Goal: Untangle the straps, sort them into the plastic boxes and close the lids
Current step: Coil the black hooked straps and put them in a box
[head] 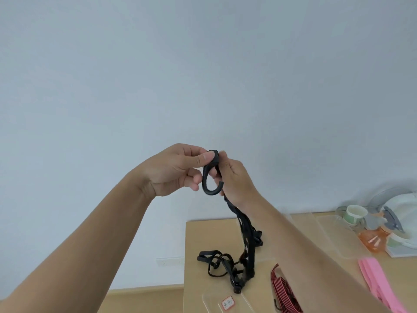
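Both hands are raised in front of the wall, high above the table. My left hand (173, 171) pinches the top of a black plastic hook (208, 177) between thumb and fingers. My right hand (237, 179) grips the black strap (244, 236) just beside the hook. The strap hangs down to a tangled black heap (225, 267) on the wooden table (198, 240). A red and black striped strap (285, 288) lies near the front, partly hidden by my right forearm. A pink strap (374, 276) lies at the right. A clear plastic box (338, 236) sits at the back right.
A clear lid with a small label (228, 302) lies at the table's front edge. At the far right stand a cup (356, 214), an orange container (372, 241) and white and grey items (397, 213). The table's left edge drops to the floor.
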Tool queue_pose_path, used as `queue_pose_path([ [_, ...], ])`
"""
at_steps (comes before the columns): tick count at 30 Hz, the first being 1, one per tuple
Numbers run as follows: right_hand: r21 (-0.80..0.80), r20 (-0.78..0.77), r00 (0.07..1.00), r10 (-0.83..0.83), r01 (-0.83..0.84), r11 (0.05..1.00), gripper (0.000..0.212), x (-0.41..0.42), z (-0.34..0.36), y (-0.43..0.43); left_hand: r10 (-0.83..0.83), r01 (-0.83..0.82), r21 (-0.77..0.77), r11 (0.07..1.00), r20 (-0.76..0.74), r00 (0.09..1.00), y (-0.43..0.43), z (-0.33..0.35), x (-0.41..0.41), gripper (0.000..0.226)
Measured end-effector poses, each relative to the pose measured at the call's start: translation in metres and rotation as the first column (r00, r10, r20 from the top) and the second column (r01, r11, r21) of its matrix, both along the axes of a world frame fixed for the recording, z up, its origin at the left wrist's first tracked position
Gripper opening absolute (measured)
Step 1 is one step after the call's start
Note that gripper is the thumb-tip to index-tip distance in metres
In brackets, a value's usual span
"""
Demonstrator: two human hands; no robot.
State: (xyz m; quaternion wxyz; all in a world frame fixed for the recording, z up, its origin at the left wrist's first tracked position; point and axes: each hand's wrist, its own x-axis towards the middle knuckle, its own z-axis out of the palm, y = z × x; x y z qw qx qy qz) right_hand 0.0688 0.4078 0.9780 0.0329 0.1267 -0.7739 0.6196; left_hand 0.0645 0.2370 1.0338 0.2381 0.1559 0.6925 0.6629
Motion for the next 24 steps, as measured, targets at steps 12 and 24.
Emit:
queue_pose_path([
  [12,0.032,0.402,0.913,0.069,-0.090,0.995,0.012,0.015,-0.012,0.007,0.383,-0.397,-0.047,0.916,-0.182,0.905,0.021,-0.019,-0.028,0.027],
  [24,-0.213,0.520,0.849,0.091,0.026,0.977,0.061,0.015,-0.008,0.014,0.219,-0.599,-0.065,0.798,-0.894,0.390,0.036,-0.074,-0.008,0.011],
])
